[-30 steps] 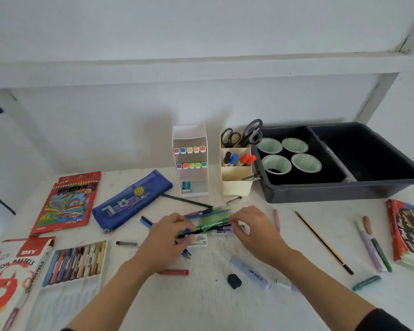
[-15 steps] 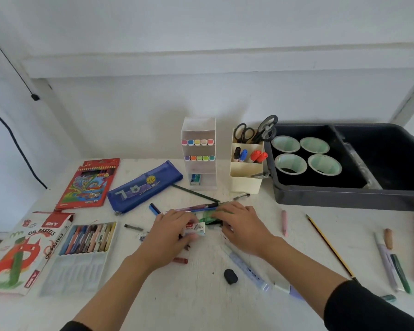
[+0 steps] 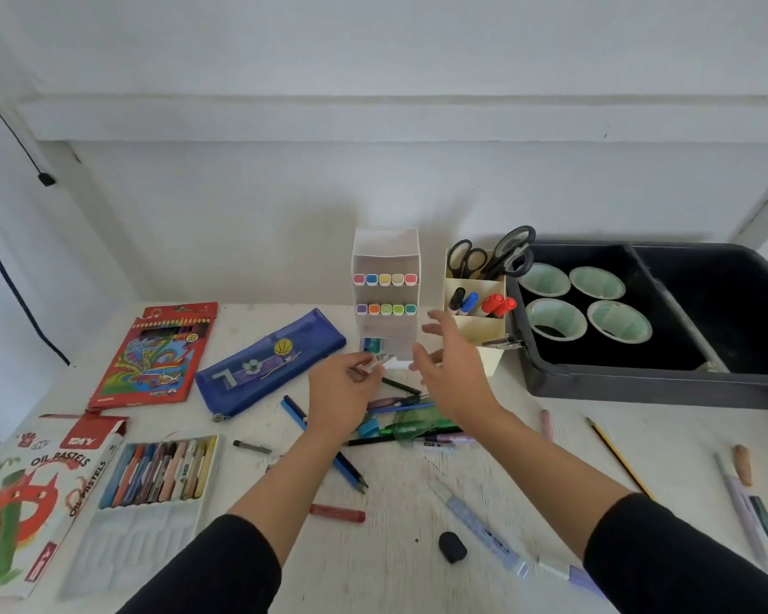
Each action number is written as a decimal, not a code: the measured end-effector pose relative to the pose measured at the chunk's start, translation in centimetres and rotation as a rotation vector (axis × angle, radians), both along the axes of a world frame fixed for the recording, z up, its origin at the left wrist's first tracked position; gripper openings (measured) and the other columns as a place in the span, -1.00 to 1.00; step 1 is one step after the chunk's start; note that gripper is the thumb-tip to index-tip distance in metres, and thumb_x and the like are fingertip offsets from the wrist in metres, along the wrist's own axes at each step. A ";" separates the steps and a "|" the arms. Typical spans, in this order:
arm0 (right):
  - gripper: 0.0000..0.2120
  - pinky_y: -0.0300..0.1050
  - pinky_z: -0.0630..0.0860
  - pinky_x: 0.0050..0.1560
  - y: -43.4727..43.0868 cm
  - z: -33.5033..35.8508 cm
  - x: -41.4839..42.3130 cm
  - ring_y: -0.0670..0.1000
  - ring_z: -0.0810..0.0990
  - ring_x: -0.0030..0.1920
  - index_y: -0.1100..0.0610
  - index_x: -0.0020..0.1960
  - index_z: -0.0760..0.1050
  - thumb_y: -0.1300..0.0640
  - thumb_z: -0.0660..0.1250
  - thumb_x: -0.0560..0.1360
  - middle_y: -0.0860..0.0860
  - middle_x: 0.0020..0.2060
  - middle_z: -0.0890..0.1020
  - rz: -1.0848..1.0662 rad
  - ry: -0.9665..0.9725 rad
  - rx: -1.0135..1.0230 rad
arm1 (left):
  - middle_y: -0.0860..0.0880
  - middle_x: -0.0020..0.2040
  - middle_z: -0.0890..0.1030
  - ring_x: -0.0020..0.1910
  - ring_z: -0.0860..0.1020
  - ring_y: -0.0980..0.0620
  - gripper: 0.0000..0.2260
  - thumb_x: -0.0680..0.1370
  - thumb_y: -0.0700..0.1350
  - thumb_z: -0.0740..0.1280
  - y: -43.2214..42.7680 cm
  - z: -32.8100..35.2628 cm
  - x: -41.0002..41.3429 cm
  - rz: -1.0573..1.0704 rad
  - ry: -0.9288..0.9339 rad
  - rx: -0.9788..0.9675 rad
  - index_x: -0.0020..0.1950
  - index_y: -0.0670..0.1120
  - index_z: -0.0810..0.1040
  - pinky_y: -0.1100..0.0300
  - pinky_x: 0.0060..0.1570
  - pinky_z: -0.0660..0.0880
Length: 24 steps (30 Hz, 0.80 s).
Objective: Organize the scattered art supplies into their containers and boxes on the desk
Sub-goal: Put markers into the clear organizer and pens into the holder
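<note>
My left hand pinches a small white eraser in a printed sleeve just in front of the white marker rack. My right hand hovers beside it with fingers spread, holding nothing, close to the cream pen holder with scissors and markers. Under both hands lies a heap of pens, pencils and a green translucent piece. A blue pencil, a red crayon, a black cap and a pale blue marker lie scattered on the white desk.
At the left are a coloured-pencil box, a blue pencil case and an open oil pastel tray with its box. A black bin with several green cups stands at the right. More pencils and markers lie far right.
Both hands rose from the heap of pens toward the marker rack. My left hand has picked up the small eraser; my right hand let go and spread open.
</note>
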State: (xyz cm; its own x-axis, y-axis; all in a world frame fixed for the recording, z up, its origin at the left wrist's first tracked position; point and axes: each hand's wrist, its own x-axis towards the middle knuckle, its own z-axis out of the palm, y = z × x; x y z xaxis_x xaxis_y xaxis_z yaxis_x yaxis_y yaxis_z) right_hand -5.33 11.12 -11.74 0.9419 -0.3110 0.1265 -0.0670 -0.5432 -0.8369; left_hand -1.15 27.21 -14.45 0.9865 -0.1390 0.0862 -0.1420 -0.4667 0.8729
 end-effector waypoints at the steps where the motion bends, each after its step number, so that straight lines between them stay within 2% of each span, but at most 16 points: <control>1: -0.46 0.06 0.64 -0.01 0.0 0.5 0.6 -0.06 0.67 -0.13 -0.01 0.53 0.20 0.05 0.30 0.61 -0.11 0.24 0.46 -0.004 0.003 0.015 | 0.12 -0.04 0.64 -0.11 0.63 0.19 -0.77 0.54 -0.07 0.48 -0.2 -0.2 0.3 -0.002 -0.032 0.019 0.18 -0.08 0.69 0.53 -0.15 0.44; 3: -0.48 0.04 0.62 -0.01 0.0 1.1 1.8 -0.01 0.68 -0.12 -0.02 0.51 0.21 -0.01 0.29 0.61 -0.10 0.18 0.49 0.006 0.015 -0.007 | 0.04 0.01 0.67 -0.12 0.63 0.18 -0.77 0.53 -0.10 0.49 -0.6 -0.7 0.8 -0.022 -0.093 0.031 0.18 -0.11 0.69 0.49 -0.09 0.48; 6: -0.61 0.00 0.60 -0.05 -0.2 1.3 3.2 0.04 0.67 -0.10 0.04 0.42 0.33 -0.04 0.25 0.63 -0.01 0.07 0.60 0.010 0.002 -0.108 | -0.02 0.09 0.69 -0.11 0.64 0.13 -0.73 0.51 -0.13 0.51 -1.2 -1.3 1.2 -0.080 -0.186 0.058 0.19 -0.16 0.69 0.52 -0.05 0.49; 8: -0.69 0.02 0.59 -0.12 -0.4 1.1 3.7 0.05 0.65 -0.15 0.08 0.34 0.38 0.04 0.26 0.63 0.02 -0.04 0.61 -0.002 -0.011 -0.156 | -0.05 0.10 0.68 -0.06 0.65 0.06 -0.74 0.51 -0.14 0.51 -1.5 -1.7 1.7 -0.108 -0.215 0.086 0.18 -0.16 0.69 0.44 0.00 0.53; 11: -0.73 0.03 0.57 -0.16 -0.5 0.9 3.9 0.01 0.59 -0.21 0.13 0.28 0.40 0.18 0.30 0.59 0.01 -0.23 0.59 -0.002 -0.004 -0.173 | -0.06 0.09 0.66 -0.04 0.64 0.02 -0.80 0.53 -0.15 0.49 -1.7 -2.3 2.3 -0.194 -0.261 0.176 0.14 -0.15 0.71 0.15 0.06 0.62; 14: -0.73 -0.05 0.52 -0.23 -0.4 1.0 3.9 -0.05 0.55 -0.26 0.16 0.25 0.40 0.23 0.30 0.56 -0.02 -0.32 0.55 0.009 0.000 -0.189 | -0.10 0.20 0.62 0.07 0.62 -0.08 -0.77 0.58 -0.22 0.39 -1.9 -2.8 2.4 -0.276 -0.365 0.332 0.23 -0.15 0.65 0.14 0.13 0.57; 17: -0.75 -0.17 0.43 -0.31 -0.5 1.1 3.9 -0.11 0.52 -0.30 0.17 0.23 0.39 0.24 0.30 0.57 -0.06 -0.35 0.52 0.027 -0.002 -0.200 | -0.11 0.25 0.60 0.03 0.63 -0.13 -0.75 0.62 -0.22 0.29 -2.0 -2.8 2.6 -0.286 -0.441 0.436 0.28 -0.11 0.61 0.03 0.00 0.62; 19: -0.78 -0.22 0.38 -0.35 -0.5 1.1 3.9 -0.13 0.50 -0.32 0.18 0.20 0.39 0.23 0.30 0.57 -0.08 -0.36 0.50 0.036 0.002 -0.205 | -0.08 0.23 0.64 -0.04 0.66 -0.14 -0.76 0.61 -0.22 0.32 -1.9 -2.8 3.0 -0.294 -0.487 0.454 0.26 -0.08 0.63 -0.01 -0.13 0.64; 24: -0.83 -0.09 0.40 -0.32 -0.8 1.5 3.9 -0.09 0.50 -0.34 0.19 0.13 0.38 0.25 0.31 0.56 -0.04 -0.37 0.51 0.068 0.007 -0.209 | 0.00 0.10 0.71 -0.13 0.68 -0.05 -0.83 0.63 -0.11 0.35 -1.8 -3.0 3.6 -0.268 -0.515 0.386 0.15 -0.03 0.70 0.09 -0.19 0.63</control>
